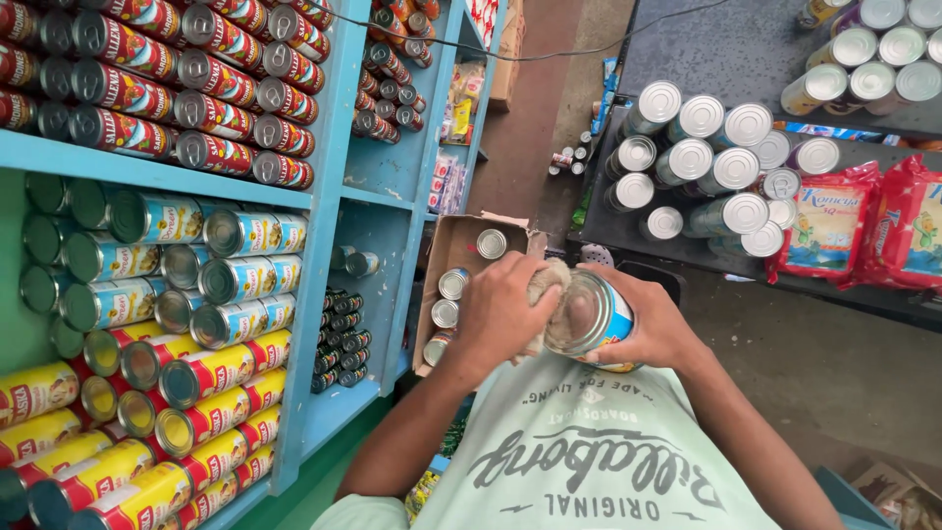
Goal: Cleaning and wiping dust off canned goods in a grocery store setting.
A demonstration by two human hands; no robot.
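The right hand (pixel 659 329) wraps around a can (pixel 589 316), fingers curled tight on its blue-labelled side, holding it tilted in front of the chest with the silver lid turned towards the left. The left hand (pixel 502 312) is closed on a cloth (pixel 546 285), a pale wad pressed against the can's lid; the two hands almost touch around it.

Just beyond the hands an open box (pixel 453 250) sits on the floor, with four more cans lying along its left wall and far end. To the left stands a blue shelf (pixel 329 196): red-labelled cans lie stacked on the top level, blue-labelled ones in the middle, yellow-and-red ones at the bottom, all with their lids facing out. To the right, a dark bench (pixel 628 231) carries upright cans grouped near its left edge, and red packets (pixel 829 226) lie along its near edge towards the right corner.
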